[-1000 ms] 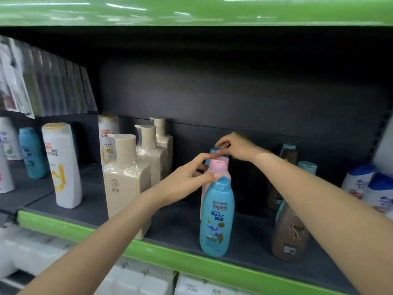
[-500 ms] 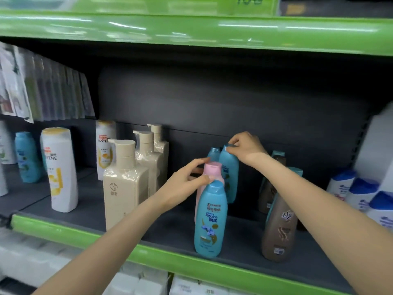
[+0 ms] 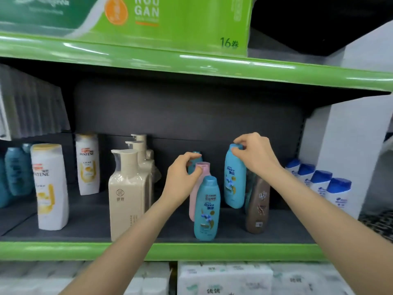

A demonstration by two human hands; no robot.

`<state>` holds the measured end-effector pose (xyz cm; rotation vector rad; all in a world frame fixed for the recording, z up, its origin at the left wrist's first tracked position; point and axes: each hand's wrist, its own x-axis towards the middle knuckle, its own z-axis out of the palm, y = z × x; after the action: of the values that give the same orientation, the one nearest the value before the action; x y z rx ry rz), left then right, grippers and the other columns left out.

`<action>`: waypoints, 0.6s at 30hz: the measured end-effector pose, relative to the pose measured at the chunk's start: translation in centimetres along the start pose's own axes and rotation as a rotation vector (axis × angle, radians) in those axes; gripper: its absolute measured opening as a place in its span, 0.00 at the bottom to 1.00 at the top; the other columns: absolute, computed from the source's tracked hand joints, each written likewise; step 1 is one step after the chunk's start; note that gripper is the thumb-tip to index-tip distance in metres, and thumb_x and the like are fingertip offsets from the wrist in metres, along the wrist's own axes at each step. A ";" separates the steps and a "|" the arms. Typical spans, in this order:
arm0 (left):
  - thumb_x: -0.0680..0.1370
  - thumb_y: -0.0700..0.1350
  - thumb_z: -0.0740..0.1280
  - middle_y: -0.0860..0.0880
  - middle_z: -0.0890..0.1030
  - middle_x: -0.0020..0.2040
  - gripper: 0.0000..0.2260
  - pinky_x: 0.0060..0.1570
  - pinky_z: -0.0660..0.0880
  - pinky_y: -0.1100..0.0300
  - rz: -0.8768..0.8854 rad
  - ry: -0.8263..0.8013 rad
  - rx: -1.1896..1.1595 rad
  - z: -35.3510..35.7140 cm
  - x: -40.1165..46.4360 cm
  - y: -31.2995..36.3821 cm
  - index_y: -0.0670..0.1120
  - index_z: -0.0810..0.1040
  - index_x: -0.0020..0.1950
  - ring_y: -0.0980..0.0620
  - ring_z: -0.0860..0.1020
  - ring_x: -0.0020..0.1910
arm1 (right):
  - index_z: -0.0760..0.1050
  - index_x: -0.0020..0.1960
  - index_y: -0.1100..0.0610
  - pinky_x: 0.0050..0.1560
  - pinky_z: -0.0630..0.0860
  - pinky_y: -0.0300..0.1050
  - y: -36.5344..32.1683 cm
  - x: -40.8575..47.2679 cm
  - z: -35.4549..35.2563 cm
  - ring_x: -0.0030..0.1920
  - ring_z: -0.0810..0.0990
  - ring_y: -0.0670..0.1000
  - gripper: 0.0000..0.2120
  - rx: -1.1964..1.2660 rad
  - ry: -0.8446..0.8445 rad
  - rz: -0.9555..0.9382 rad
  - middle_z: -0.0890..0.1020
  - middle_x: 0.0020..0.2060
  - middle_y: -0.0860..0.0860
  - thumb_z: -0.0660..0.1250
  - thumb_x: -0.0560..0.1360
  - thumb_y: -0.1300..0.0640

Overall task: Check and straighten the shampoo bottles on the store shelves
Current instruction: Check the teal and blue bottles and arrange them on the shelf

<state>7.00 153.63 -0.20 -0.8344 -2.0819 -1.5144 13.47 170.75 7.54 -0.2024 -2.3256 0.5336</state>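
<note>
The right hand [image 3: 254, 155] pinches the cap of a blue bottle [image 3: 234, 177] that hangs upright, base just off the shelf [image 3: 85, 231], right of the row. The left hand [image 3: 184, 177] curls round the pink bottle [image 3: 198, 184], which stands straight. I count four blue bottles, one pink, three cream pump bottles [image 3: 129, 196].

Your right hand [image 3: 254, 155] is gripping a blue Rejoice bottle [image 3: 234, 179] by its cap at centre frame; your left hand [image 3: 182, 177] is touching the pink bottle [image 3: 196, 188].
</note>
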 end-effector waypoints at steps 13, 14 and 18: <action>0.74 0.48 0.70 0.54 0.75 0.55 0.24 0.55 0.70 0.65 0.030 -0.476 -0.089 -1.2 -9.4 6.3 0.48 0.69 0.68 0.56 0.75 0.55 | 0.82 0.52 0.59 0.54 0.79 0.55 -3.5 -12.9 -4.0 0.51 0.81 0.52 0.11 0.328 0.140 0.308 0.83 0.47 0.54 0.71 0.71 0.57; 0.74 0.49 0.71 0.55 0.75 0.55 0.25 0.56 0.71 0.64 0.022 -0.500 -0.092 -1.6 -10.1 6.3 0.49 0.69 0.68 0.56 0.75 0.55 | 0.82 0.50 0.59 0.50 0.80 0.56 -3.6 -13.7 -4.3 0.50 0.82 0.54 0.09 0.440 0.153 0.357 0.83 0.47 0.55 0.72 0.71 0.58; 0.70 0.51 0.74 0.52 0.75 0.56 0.30 0.56 0.74 0.60 -0.035 -0.551 -0.023 -3.4 -12.4 5.2 0.51 0.68 0.69 0.55 0.75 0.55 | 0.80 0.41 0.55 0.43 0.81 0.47 -4.1 -16.8 -5.9 0.50 0.82 0.55 0.03 0.714 0.183 0.448 0.83 0.46 0.55 0.69 0.73 0.61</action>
<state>19.54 148.84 -3.67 -1.3519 -2.4662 -1.4408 29.72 163.98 2.63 -0.4060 -1.7762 1.4551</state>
